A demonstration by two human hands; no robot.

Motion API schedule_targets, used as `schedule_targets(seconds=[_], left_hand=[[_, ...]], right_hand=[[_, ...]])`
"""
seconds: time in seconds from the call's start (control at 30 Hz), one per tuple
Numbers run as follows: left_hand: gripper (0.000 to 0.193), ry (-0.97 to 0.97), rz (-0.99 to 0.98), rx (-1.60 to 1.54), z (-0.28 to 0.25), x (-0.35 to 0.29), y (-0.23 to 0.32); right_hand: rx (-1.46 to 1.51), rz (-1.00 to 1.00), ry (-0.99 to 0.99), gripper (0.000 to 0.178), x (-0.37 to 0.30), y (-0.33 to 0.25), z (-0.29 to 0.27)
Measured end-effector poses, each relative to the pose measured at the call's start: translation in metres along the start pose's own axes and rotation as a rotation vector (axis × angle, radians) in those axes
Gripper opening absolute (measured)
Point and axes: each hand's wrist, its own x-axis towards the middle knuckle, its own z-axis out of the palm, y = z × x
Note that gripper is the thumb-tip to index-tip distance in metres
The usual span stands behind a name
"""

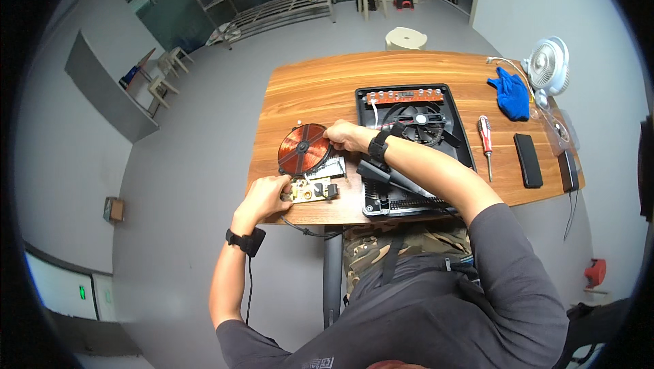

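Observation:
My left hand (268,197) is closed on the left end of a small circuit board (304,192) near the table's front edge. The board carries yellowish and black parts, and a silver finned piece (332,167) lies along its far side. Just beyond it, a round copper coil (300,144) with dark spokes lies tilted. My right hand (347,136) pinches the coil's right rim, its forearm crossing over the opened black housing (467,146). Inside the housing are a black fan (421,120) and an orange strip board (402,96). My forearm hides part of the housing.
To the right on the wooden table (310,90) are a red-handled screwdriver (485,139), a black oblong case (527,160), a blue cloth (511,94) and a white fan (547,66). A black cord (303,231) hangs at the front edge. Beyond the table stands a cream stool (406,37).

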Motion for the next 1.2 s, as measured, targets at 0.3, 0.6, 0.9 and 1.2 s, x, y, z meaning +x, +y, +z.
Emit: schedule_targets(seconds=[0.3,0.6,0.9,1.2], left_hand=[[0.036,0.024,-0.022,0.014,0.000,-0.014,0.007],[0.031,-0.064,-0.104,-0.002,-0.022,-0.005,0.021],[0.026,-0.060,0.031,-0.082,-0.053,0.026,0.077],[0.014,-0.072,0.380,-0.058,-0.041,0.113,0.169]], right_hand=[[-0.061,-0.126,-0.046,0.025,-0.116,-0.051,0.018],[0.017,-0.233,-0.102,0.024,-0.124,-0.069,-0.039],[0.054,-0.317,-0.121,0.016,-0.148,-0.081,-0.082],[-0.009,-0.454,0.170,0.021,-0.198,-0.069,-0.203]])
